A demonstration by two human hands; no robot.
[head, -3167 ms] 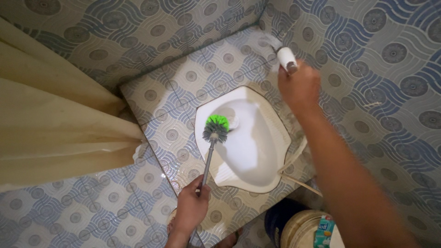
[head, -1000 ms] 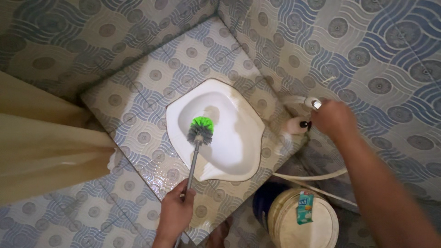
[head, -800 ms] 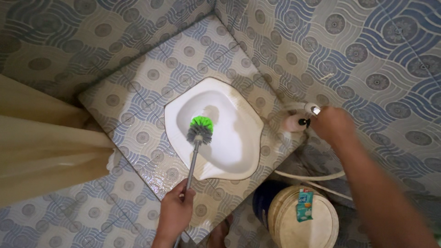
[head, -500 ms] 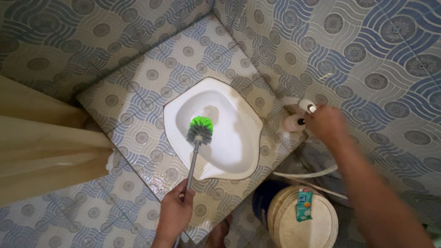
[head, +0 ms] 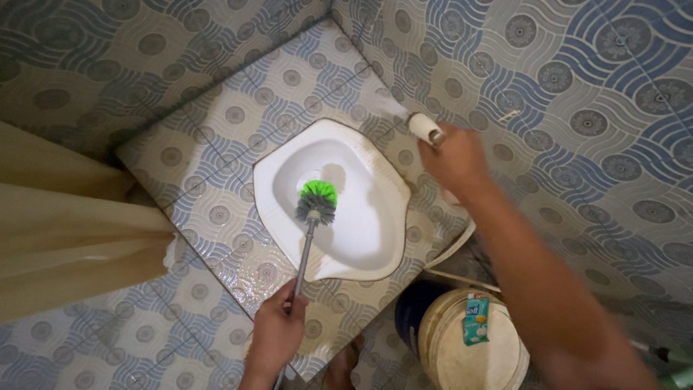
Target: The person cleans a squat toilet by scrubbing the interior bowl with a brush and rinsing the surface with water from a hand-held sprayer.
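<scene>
Two hands are at work over a white squat toilet pan (head: 361, 217) set in a raised platform (head: 238, 123) of blue-and-grey patterned tile. At the far left a cream curtain (head: 65, 231) hangs against the tiled wall (head: 108, 43), its lower edge just beside the platform's left corner. Near the bottom middle, the left hand (head: 278, 332) has its grip clamped round the end of the grey metal handle of a toilet brush (head: 309, 231), whose shaft slants up and away to a grey-and-green bristle head (head: 317, 202) resting inside the pan, near the bowl's deeper far end. Nothing lies between the brush head and the pan's surface. Just below that hand, toes (head: 345, 365) show at the frame's lower edge on the tiled floor. To the right, the right hand (head: 455, 159) reaches across from the lower right, its forearm covering part of the platform's right edge and the floor beyond; its grip is closed on a white hand sprayer (head: 424, 128), whose nozzle end points toward the pan's far right rim, with a pale blurred streak leading off from it. A white hose (head: 451, 249) curves out from under the forearm down to the right of the pan. Near the bottom right stands a cream bucket (head: 462, 354) with a small green-and-white packet (head: 475, 318) lying on its lid, and a dark blue container (head: 411, 310) just beside it.
</scene>
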